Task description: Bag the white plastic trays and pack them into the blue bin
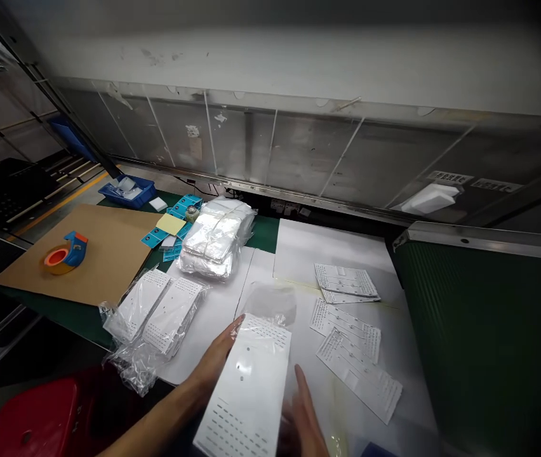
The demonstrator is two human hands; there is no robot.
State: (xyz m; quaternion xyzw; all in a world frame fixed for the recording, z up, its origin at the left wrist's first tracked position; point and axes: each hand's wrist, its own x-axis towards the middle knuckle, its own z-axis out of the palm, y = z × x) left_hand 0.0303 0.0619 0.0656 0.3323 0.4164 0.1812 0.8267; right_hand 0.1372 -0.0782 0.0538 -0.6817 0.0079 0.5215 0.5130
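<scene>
My left hand (220, 349) grips the left edge of a white slotted panel (251, 387), which has rows of short dark slots and a few small holes. The panel is tilted in front of me, and a clear plastic bag (270, 303) shows past its far end. Whether the panel is inside the bag I cannot tell. Close by its right edge is my right hand (303, 412), one finger stretched out and the lower part smeared by motion. Several similar white panels (360, 374) lie on the right side of the white table covering (294, 254).
Bagged panels (173, 314) lie left of my arm, behind them a tied pile of clear bags (218, 231). Farther left are a tape dispenser (68, 252) on cardboard (108, 222) and a blue bin (130, 190). A green conveyor belt (494, 330) borders the right; a red stool (37, 419) stands lower left.
</scene>
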